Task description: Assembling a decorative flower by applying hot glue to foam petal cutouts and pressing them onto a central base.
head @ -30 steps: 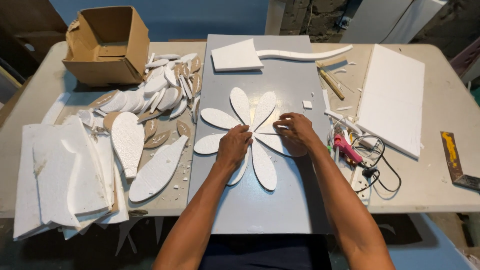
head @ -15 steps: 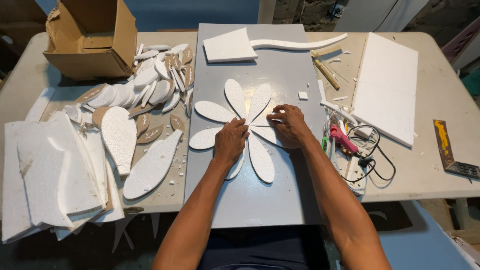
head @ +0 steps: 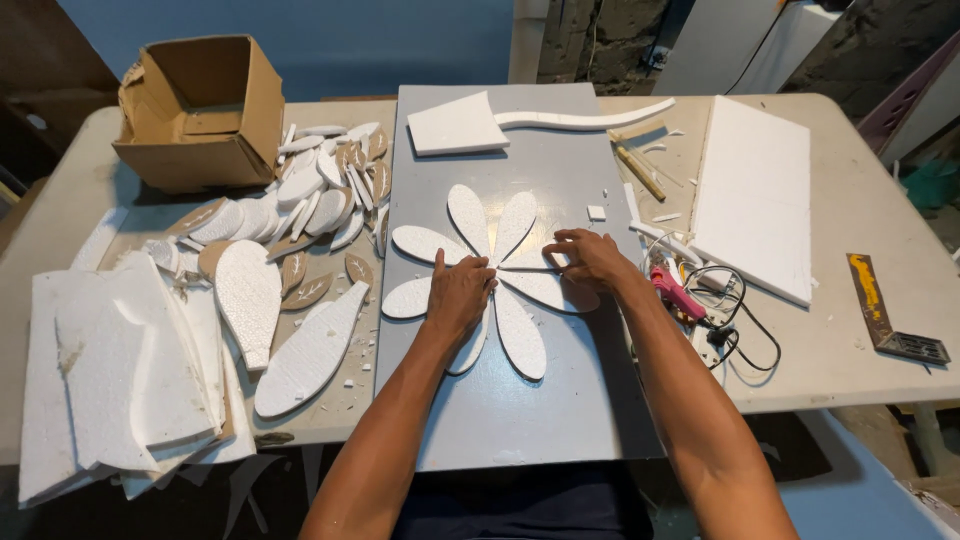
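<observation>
Two hands are down on a white foam flower [head: 490, 275] laid out on a grey board [head: 520, 400] in the middle of the surface [head: 850, 350]. Only one view here, from the head camera looking down.

Left hand [head: 458, 295] lies flat, palm down, fingers together, pressing on the flower's centre where the petals meet. No grip closed around anything, just resting on top. Right hand [head: 590, 258] is on the right side of the flower, fingertips curled down onto the inner end of a right-hand petal [head: 550, 290], touching it rather than clamped around it.

Petals fan out up, left and down from the middle; one long one points toward the person.

Off to the left: a cardboard box [head: 200, 110] at the far corner, a heap of loose foam petals [head: 310, 190] beside it, and a stack of foam offcuts [head: 120, 370] at the near edge. Far end of the board has a foam stem piece [head: 540, 122]. Right of the board sits a pink-handled tool [head: 678, 293] with a black cord, just beside the right wrist, and a white foam sheet [head: 755, 195] further over.
</observation>
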